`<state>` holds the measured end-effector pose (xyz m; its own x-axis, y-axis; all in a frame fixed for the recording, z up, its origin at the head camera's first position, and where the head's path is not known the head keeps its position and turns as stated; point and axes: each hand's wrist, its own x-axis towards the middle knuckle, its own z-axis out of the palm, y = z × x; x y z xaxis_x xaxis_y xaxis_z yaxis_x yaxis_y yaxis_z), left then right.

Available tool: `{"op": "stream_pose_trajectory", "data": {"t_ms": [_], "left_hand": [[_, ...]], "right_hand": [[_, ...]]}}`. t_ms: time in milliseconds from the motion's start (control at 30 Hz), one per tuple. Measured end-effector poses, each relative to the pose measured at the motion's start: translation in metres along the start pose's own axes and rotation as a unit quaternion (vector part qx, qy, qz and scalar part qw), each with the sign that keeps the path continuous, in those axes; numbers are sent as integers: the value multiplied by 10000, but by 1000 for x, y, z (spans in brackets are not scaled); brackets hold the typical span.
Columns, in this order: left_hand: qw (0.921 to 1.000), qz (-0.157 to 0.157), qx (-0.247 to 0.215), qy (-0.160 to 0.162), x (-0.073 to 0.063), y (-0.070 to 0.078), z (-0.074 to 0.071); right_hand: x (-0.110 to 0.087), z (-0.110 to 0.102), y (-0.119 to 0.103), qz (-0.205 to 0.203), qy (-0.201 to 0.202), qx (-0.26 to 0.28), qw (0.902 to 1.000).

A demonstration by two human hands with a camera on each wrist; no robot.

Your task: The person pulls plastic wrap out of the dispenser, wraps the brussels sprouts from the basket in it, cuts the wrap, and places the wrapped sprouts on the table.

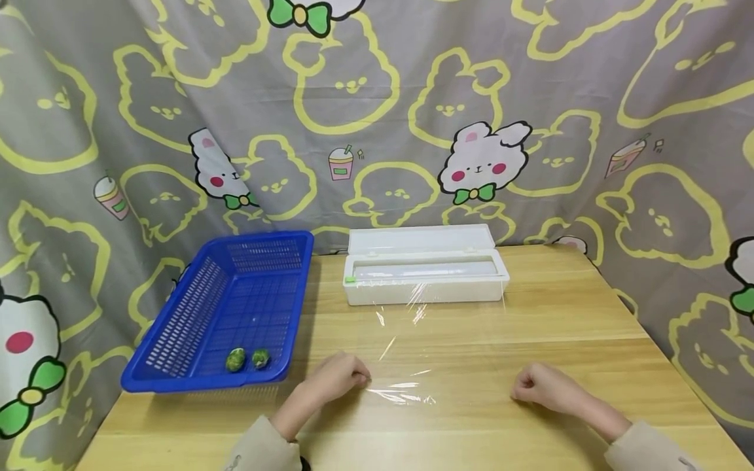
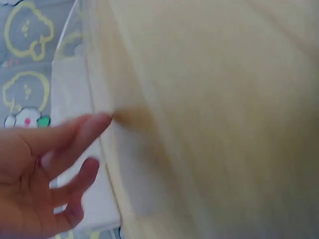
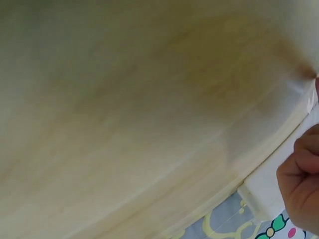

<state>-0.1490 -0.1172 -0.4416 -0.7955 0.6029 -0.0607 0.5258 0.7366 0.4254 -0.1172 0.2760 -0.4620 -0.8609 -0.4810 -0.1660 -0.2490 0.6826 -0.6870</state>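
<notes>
1. No words, brands or numbers are showing legibly in any view.
2. The left sleeve (image 1: 262, 448) is carrying a small dark mark (image 1: 233, 463), too partial for reading.
3. The right sleeve (image 1: 645, 451) is bearing another unreadable dark squiggle (image 1: 686, 463).
4. On the cartoon-print curtain (image 1: 412, 39), drink cups (image 1: 340, 163) are displaying green label patches without legible lettering.

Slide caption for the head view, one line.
Left hand and right hand hold clear film running from an open white box, a blue basket at image left.

The film (image 1: 406, 395) is glossy plastic, the box (image 1: 424, 294) and basket (image 1: 253, 311) plastic, the table (image 1: 577, 307) wood-grained, the curtain (image 1: 406, 26) matt cloth
</notes>
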Motion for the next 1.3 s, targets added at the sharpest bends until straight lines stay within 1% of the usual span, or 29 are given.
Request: {"op": "stream_pose_trajectory", "data": {"t_ms": [100, 200, 267, 367, 467, 533, 600, 667, 767, 867, 933, 1067, 1133, 1300], "left_hand": [[9990, -240, 304, 206, 3, 3, 4], [9972, -331, 623, 245, 5, 5, 9], [9962, -384, 753, 210, 5, 5, 11], [9955, -399, 853, 141, 3, 5, 13], [9959, -426, 792, 74, 1, 4, 11], [9963, -408, 760, 26, 0, 4, 9], [9970, -385, 668, 7, 0, 3, 6], [9980, -325, 548, 25, 1, 1, 3], [9988, -247, 419, -67, 4, -1, 1], [9983, -240, 446, -300, 7, -2, 1], [9973, -312, 501, -444, 9, -2, 3], [9959, -516, 550, -497, 10, -2, 5], [9954, -629, 539, -484, 9, -2, 5], [9926, -942, 553, -538, 6, -3, 3]], "right_hand": [[0, 2, -3, 157, 118, -212, 9996], [-2, 4, -5, 283, 185, -390, 9987], [-3, 4, -5, 308, 169, -382, 9987], [-5, 4, -2, 347, 56, -144, 9993], [-7, 2, 1, 360, -130, 259, 9989], [-9, -1, 2, 281, -276, 509, 9979], [-9, -6, 3, 48, -381, 749, 9965], [-7, -10, 4, -242, -330, 848, 9956], [-1, -13, 4, -592, -52, 637, 9962], [5, -11, 4, -489, 116, 208, 9985], [7, -7, 6, -343, 110, -36, 9993], [7, -4, 9, -205, 256, -468, 9984], [5, -4, 11, -170, 278, -485, 9983], [3, -7, 14, 63, 4, -96, 9999]]}}
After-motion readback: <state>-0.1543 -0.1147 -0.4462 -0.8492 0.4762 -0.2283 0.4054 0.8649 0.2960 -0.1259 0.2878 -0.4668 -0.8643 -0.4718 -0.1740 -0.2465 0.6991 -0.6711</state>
